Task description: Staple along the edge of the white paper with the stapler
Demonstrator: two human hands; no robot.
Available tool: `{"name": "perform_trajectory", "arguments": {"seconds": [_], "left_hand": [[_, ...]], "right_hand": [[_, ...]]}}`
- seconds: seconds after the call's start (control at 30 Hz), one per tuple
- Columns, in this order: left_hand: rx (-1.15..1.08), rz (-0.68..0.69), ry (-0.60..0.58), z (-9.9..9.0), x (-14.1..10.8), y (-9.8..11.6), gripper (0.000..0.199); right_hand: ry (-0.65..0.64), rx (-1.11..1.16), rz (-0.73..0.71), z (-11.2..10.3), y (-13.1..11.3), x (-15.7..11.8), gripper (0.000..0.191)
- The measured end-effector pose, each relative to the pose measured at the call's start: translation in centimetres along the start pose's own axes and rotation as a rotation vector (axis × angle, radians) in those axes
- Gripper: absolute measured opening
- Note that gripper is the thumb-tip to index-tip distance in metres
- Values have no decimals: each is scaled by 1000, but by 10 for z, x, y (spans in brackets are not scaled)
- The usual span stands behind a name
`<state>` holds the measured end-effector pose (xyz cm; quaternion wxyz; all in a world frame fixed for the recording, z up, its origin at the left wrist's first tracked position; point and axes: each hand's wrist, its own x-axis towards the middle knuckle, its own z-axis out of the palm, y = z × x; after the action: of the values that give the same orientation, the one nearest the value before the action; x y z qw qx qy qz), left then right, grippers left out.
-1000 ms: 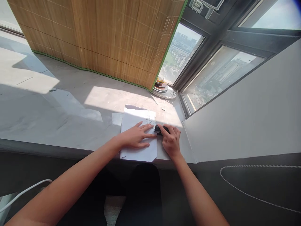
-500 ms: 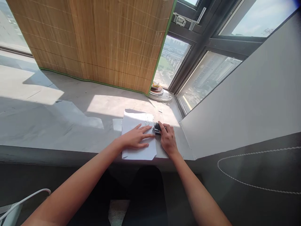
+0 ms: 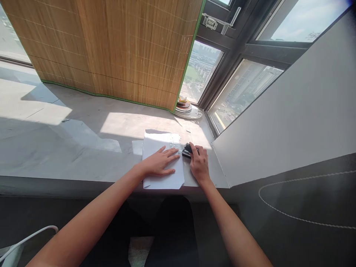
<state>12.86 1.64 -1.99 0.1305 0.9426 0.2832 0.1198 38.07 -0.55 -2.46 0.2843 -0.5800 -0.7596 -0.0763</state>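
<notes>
White sheets of paper [image 3: 155, 144], with some dark writing or print near the upper right, lie by the front edge of the sill. My left hand [image 3: 161, 162] rests flat on them with its fingers spread toward the right edge. My right hand [image 3: 199, 163] is closed around a black stapler [image 3: 187, 150], just right of the paper. The stapler's front end points left, at the paper's right edge; my fingers cover its rear part. Whether its tip touches the paper is hard to tell.
A bamboo blind [image 3: 111, 52] with green edging hangs over the pale windowsill [image 3: 78, 148]. Stacked plates [image 3: 187, 109] stand in the window corner. A white wall [image 3: 283, 115] slopes up at the right, with a beaded cord [image 3: 294, 219] below. A white cable [image 3: 36, 233] shows at lower left.
The stapler has shifted slightly right, off the paper's edge, and more of its body shows. My left hand stays flat on the paper. The whole view has moved a little.
</notes>
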Motion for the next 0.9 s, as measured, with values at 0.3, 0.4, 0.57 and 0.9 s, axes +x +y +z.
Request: {"name": "perform_trajectory", "arguments": {"seconds": [0.3, 0.4, 0.57, 0.9], "left_hand": [[-7, -7, -5, -1, 0, 1, 62], [-19, -7, -10, -3, 0, 2, 62], [-26, -30, -26, -3, 0, 2, 71], [-8, -34, -14, 0, -1, -2, 73]], "right_hand": [[25, -70, 127, 0, -1, 0, 51], [38, -74, 164, 1, 0, 0, 50], [40, -59, 186, 4, 0, 0, 50], [252, 108, 271, -13, -17, -15, 22]]}}
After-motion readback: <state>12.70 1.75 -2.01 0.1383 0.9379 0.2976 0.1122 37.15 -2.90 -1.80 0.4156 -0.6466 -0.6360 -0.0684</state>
